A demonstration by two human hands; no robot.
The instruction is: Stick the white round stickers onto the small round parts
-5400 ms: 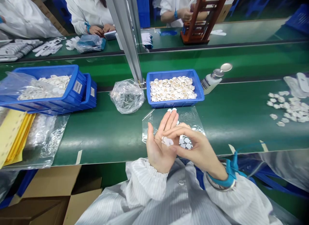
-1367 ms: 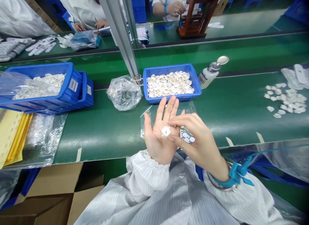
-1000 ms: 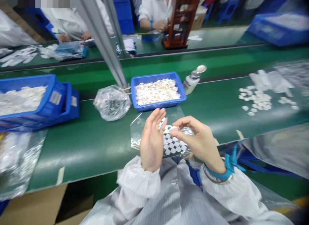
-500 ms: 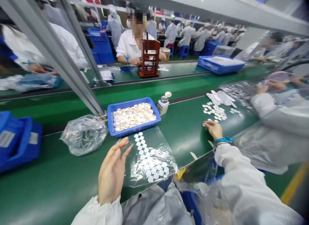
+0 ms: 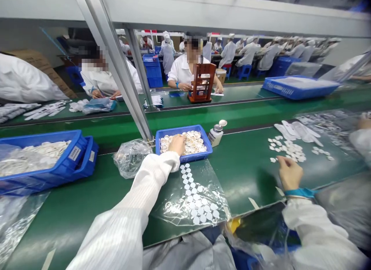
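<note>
White discs (image 5: 196, 141) around the fingers (image 5: 182, 138) of the left hand (image 5: 176, 146)

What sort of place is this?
Most likely a factory assembly floor. It shows in the long green work surface, the rectangular blue plastic bin holding small, round, whitish pieces, and the row of people in white coats and caps in the background.

White labels (image 5: 74, 153) on blue bins (image 5: 55, 174), bottle label (image 5: 212, 138), lettering too small to read
</note>
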